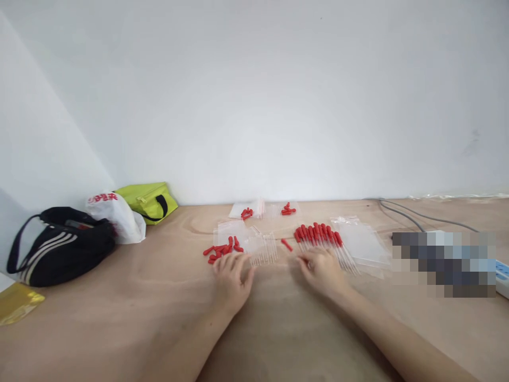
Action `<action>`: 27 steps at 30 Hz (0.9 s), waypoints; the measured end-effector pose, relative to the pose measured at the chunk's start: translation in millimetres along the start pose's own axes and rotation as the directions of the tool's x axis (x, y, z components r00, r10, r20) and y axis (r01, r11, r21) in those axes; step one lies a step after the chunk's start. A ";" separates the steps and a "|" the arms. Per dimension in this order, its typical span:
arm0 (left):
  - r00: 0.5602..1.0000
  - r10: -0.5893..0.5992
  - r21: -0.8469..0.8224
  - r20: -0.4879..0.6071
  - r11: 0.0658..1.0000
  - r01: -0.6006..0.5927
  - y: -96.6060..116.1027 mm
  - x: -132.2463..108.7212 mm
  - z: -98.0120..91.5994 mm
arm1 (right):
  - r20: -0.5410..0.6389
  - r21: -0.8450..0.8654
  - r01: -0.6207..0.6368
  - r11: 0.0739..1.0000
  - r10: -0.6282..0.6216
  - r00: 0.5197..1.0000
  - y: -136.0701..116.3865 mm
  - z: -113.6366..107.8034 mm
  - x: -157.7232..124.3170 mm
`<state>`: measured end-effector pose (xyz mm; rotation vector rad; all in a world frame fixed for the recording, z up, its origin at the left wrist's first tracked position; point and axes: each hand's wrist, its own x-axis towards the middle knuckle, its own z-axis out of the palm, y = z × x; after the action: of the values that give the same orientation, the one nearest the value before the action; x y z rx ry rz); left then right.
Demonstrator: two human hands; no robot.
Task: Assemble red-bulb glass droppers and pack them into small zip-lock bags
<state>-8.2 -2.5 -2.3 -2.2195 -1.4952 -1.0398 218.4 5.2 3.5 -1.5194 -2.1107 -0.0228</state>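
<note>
View: the head camera looks down across a pale wooden table point(278, 329) to a white wall.
Landmark: the heap of bare clear tubes point(263, 248) at mid-table.
Left hand point(231, 276): just nearer the person than the tubes, palm down, fingers loosely spread. The fingertips reach the loose red bulbs point(222, 249) lying left of the tubes, and nothing seems gripped.
Right hand point(321, 270): right of the tubes, palm down, fingers curled at the thin ends of the row of red-capped droppers point(323, 237). I cannot tell whether it pinches one.
Stray bulb point(286, 244): alone, between the tubes and the dropper row.
Zip bags point(363, 244): flat and clear, right of the tubes, beyond the droppers.
Bagged bulbs point(247, 212): behind the tubes, near the wall.
Doing it well: the tubes look thin and likely to roll. My judgement is to lift one at a time with a light pinch at mid-shaft and to keep wrists off the capped row.
Hard to make out: the tubes are see-through, so their number and their ends cannot be read. The right fingertips are too small to show any grip.
Hidden: a pixelated patch point(443, 262) far right of the tubes covers whatever lies there. Grey cables point(401, 212) and a power strip point(503, 276) show at its edges.
Cut off: a yellow sheet point(16, 302) at the frame edge, far left of the tubes.
Far left of the tubes: a black striped bag point(59, 246), a white plastic bag point(117, 215) and a lime-green pouch point(149, 199).
</note>
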 end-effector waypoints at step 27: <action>0.990 0.044 -0.116 0.132 0.993 -0.029 -34.1 -8.4 -4.6 | 0.100 -0.154 -0.369 0.916 0.386 0.917 -58.4 50.4 63.3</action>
<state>-42.2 3.7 -10.4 -2.4305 -1.4765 -1.0069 132.1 55.1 4.1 -2.0387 -1.9034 0.0791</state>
